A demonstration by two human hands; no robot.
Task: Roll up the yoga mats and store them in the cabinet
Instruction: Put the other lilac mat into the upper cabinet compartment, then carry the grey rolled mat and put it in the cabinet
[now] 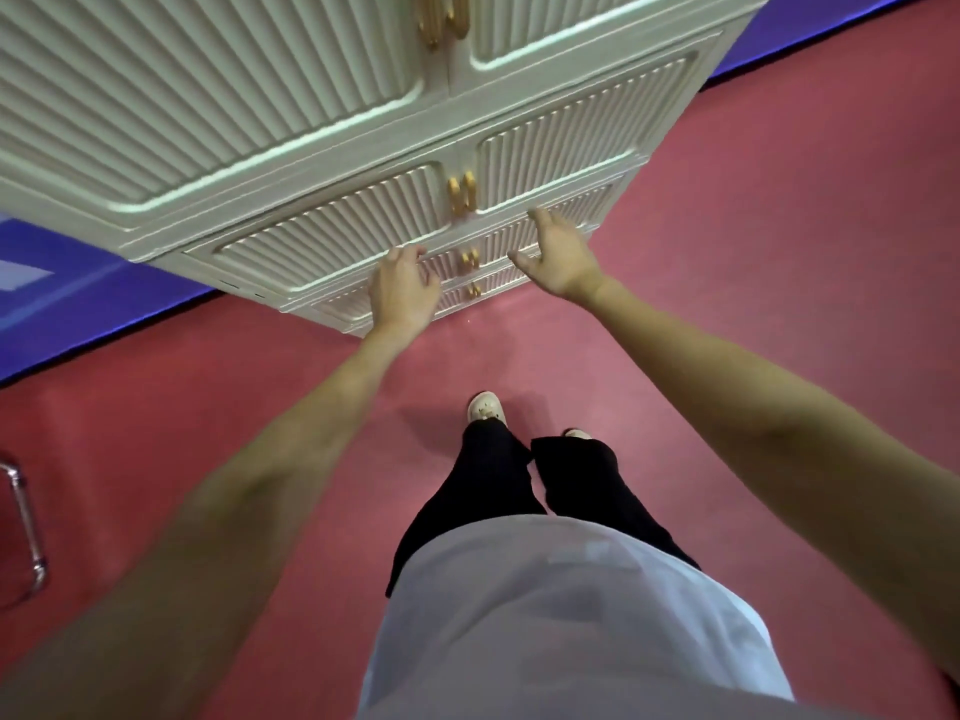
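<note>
A tall white cabinet [322,127] with ribbed door panels and gold handles [462,194] stands on the red floor in front of me, all its doors closed. Both my arms reach out toward its lower doors. My left hand [400,293] hovers in front of the lower left panel, fingers loosely curled, holding nothing. My right hand [558,252] is spread with fingers relaxed near the lower right panel, also holding nothing. No yoga mat is in view.
Red floor [753,262] stretches around me, with a blue strip [78,304] along the wall on both sides of the cabinet. A chrome tube frame [26,522] pokes in at the left edge. My feet stand a step back from the cabinet.
</note>
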